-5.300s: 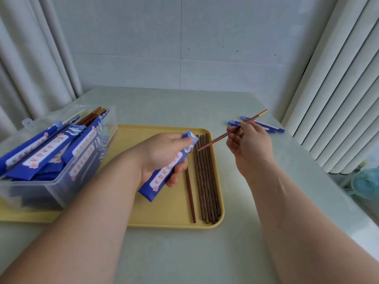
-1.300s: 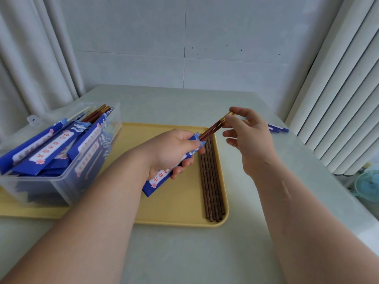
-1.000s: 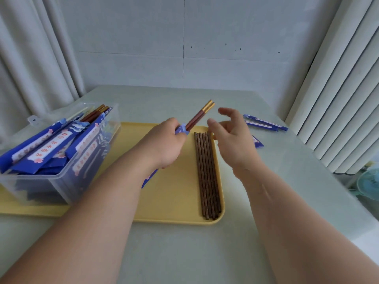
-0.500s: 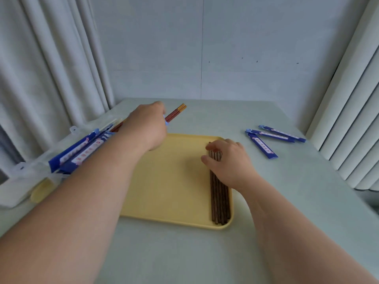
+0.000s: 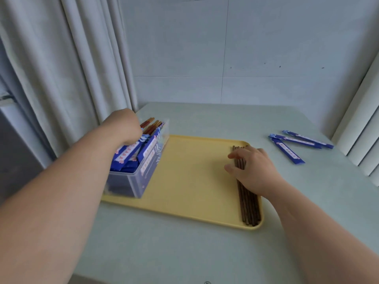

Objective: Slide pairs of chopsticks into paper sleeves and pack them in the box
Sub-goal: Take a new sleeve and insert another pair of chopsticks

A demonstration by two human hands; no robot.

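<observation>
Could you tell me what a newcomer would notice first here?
The yellow tray stands out, with bare brown chopsticks lined along its right edge under the right hand. At its left end, the left hand is over a clear box crammed with blue sleeved pairs; three loose blue sleeves lie on the table, far right.

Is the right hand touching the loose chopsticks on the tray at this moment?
Touching. The head view shows the right hand lying on the loose chopsticks, its fingers laid across their far ends with no gap visible.
</observation>
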